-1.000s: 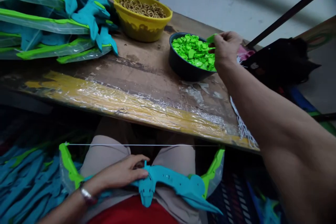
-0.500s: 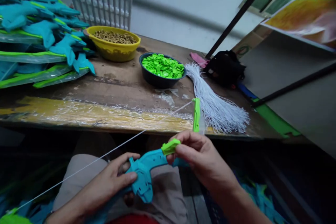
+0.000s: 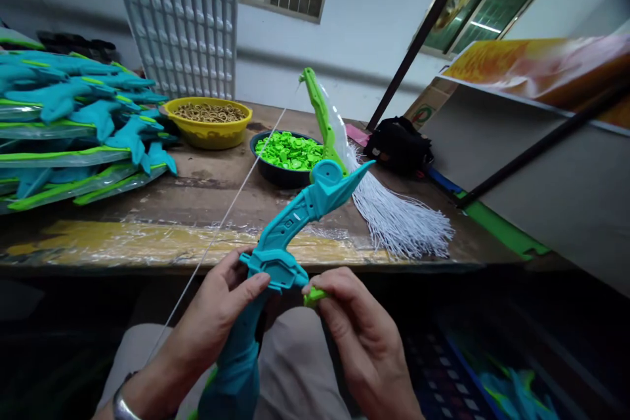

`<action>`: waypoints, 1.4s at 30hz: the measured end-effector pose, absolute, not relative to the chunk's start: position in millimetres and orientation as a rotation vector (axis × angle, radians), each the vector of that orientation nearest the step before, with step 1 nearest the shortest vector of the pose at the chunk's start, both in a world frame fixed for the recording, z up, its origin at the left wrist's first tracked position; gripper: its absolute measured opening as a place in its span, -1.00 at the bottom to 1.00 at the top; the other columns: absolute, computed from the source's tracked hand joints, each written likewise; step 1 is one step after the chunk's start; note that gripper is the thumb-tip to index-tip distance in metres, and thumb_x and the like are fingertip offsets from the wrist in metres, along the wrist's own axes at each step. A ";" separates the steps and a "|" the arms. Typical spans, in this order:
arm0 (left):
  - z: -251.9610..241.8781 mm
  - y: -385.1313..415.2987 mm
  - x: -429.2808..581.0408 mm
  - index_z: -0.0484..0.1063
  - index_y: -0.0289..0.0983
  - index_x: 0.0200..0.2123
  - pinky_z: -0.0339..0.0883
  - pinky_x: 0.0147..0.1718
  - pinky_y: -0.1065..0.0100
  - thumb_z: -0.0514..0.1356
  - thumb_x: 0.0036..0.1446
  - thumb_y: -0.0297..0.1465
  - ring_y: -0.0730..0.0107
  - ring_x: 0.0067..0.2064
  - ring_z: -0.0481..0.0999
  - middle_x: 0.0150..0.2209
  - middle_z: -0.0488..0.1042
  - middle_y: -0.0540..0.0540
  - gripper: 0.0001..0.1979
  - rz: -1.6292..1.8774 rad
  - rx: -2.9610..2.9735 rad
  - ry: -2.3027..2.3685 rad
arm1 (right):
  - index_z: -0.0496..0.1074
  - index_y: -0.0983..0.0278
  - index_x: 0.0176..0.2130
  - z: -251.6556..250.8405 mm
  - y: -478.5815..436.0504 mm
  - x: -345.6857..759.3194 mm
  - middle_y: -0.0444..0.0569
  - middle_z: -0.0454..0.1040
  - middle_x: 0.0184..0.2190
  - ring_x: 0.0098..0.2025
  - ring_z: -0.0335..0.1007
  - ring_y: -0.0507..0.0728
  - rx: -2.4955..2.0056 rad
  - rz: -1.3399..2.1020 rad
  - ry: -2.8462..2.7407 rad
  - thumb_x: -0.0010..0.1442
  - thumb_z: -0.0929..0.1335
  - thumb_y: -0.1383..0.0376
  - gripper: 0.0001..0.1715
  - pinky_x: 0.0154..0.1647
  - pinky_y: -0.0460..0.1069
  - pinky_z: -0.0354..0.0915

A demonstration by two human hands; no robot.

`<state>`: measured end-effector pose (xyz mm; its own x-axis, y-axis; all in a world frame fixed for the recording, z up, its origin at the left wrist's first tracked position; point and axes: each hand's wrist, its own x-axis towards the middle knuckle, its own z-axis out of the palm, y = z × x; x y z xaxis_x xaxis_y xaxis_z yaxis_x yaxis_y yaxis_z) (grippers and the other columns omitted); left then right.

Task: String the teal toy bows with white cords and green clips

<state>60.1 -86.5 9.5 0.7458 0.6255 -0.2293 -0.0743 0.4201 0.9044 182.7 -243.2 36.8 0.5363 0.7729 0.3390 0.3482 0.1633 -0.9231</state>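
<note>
My left hand [image 3: 231, 295] is closed round the middle of a blue plastic toy bow [image 3: 290, 220], its thumb lying over the grip. The bow tilts up and away, its green limb [image 3: 319, 108] rising at the far end with a clear plastic piece beside it. A white string runs from that tip down past my left wrist. Between the thumb and fingers of my right hand [image 3: 361, 328] is a small green plastic clip [image 3: 314, 296], held just right of the bow's grip. Whether the clip touches the bow I cannot tell.
Beyond the bow stand a dark bowl [image 3: 283, 178] of green pieces and a yellow basin [image 3: 207, 134] of brown rings. White strings [image 3: 401, 213] lie right on the wooden table [image 3: 207, 184]. Blue bows [image 3: 73, 105] are piled left. A blue crate [image 3: 457, 361] sits low right.
The bow has turned more upright, its green limb swinging up and left in view. My right hand with the clip has moved down from the upper arm to beside the grip. The view has tipped upward.
</note>
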 end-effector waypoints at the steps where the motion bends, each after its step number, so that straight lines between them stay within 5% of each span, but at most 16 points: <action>1: 9.1 -87.6 60.8 0.35 -0.24 0.05 0.49 -0.26 0.35 0.43 0.05 -0.22 0.29 -0.28 0.59 -0.22 0.62 -0.08 -0.45 0.477 1.048 0.622 | 0.48 0.14 -0.02 39.4 -242.5 183.9 -0.06 0.40 -0.26 -0.25 0.42 0.06 -1.454 0.327 -1.131 0.42 0.27 0.37 -0.75 -0.21 -0.06 0.38; 6: 9.6 -92.2 62.7 0.28 -0.23 0.05 0.51 -0.31 0.36 0.47 -0.03 -0.16 0.35 -0.36 0.59 -0.26 0.62 -0.05 -0.34 0.476 0.999 0.663 | 0.41 0.11 0.12 48.4 -233.0 190.4 -0.06 0.45 -0.20 -0.30 0.44 0.04 -1.559 0.292 -1.337 0.40 0.26 0.43 -0.63 -0.37 -0.11 0.39; 10: 11.9 -97.4 63.5 0.28 -0.20 0.09 0.52 -0.29 0.38 0.48 -0.02 -0.19 0.39 -0.33 0.59 -0.16 0.62 -0.05 -0.33 0.485 0.913 0.613 | 0.46 0.15 -0.09 51.5 -220.6 187.1 -0.12 0.51 -0.25 -0.26 0.51 0.05 -1.540 0.327 -1.229 0.33 0.36 0.43 -0.80 -0.26 -0.12 0.45; 16: 8.4 -100.6 62.0 0.33 -0.17 0.08 0.47 -0.09 0.36 0.40 0.12 -0.20 0.30 -0.12 0.61 -0.05 0.61 -0.07 -0.48 0.540 0.895 0.483 | 0.54 0.17 -0.18 44.0 -207.5 178.7 -0.12 0.44 -0.28 -0.41 0.41 -0.02 -1.518 0.308 -1.148 0.32 0.38 0.42 -0.84 -0.42 -0.16 0.39; 24: 2.3 -98.7 59.5 0.29 -0.16 0.13 0.31 0.12 0.25 0.29 0.26 -0.20 0.19 0.07 0.54 0.07 0.56 -0.11 -0.56 0.602 1.085 0.497 | 0.57 0.17 -0.18 41.5 -196.8 178.7 -0.09 0.43 -0.24 -0.23 0.44 0.05 -1.615 0.169 -1.145 0.32 0.40 0.40 -0.85 -0.26 -0.12 0.37; 32: 3.5 -94.2 61.6 0.29 -0.20 0.06 0.39 -0.01 0.35 0.34 0.19 -0.18 0.28 -0.04 0.58 -0.04 0.61 -0.10 -0.53 0.656 1.080 0.552 | 0.49 0.17 -0.15 16.3 -184.6 162.5 -0.04 0.37 -0.08 0.01 0.38 0.12 -1.653 -0.198 -1.130 0.31 0.37 0.40 -0.85 0.02 -0.01 0.36; 38: 9.7 -90.3 58.8 0.32 -0.20 0.02 0.41 -0.06 0.35 0.33 0.18 -0.16 0.27 -0.08 0.59 -0.06 0.62 -0.10 -0.57 0.671 1.134 0.557 | 0.43 0.14 -0.11 10.6 -178.9 160.8 0.00 0.37 0.10 0.17 0.35 0.21 -1.600 -0.040 -1.077 0.33 0.36 0.34 -0.87 0.17 0.14 0.31; 42: 8.9 -91.5 56.2 0.34 -0.21 0.00 0.43 -0.06 0.34 0.32 0.19 -0.14 0.25 -0.07 0.59 -0.04 0.61 -0.12 -0.58 0.681 1.151 0.576 | 0.32 0.10 0.10 8.2 -177.8 162.0 0.04 0.34 0.21 0.27 0.28 0.24 -1.571 0.084 -0.960 0.33 0.37 0.26 -0.65 0.24 0.17 0.27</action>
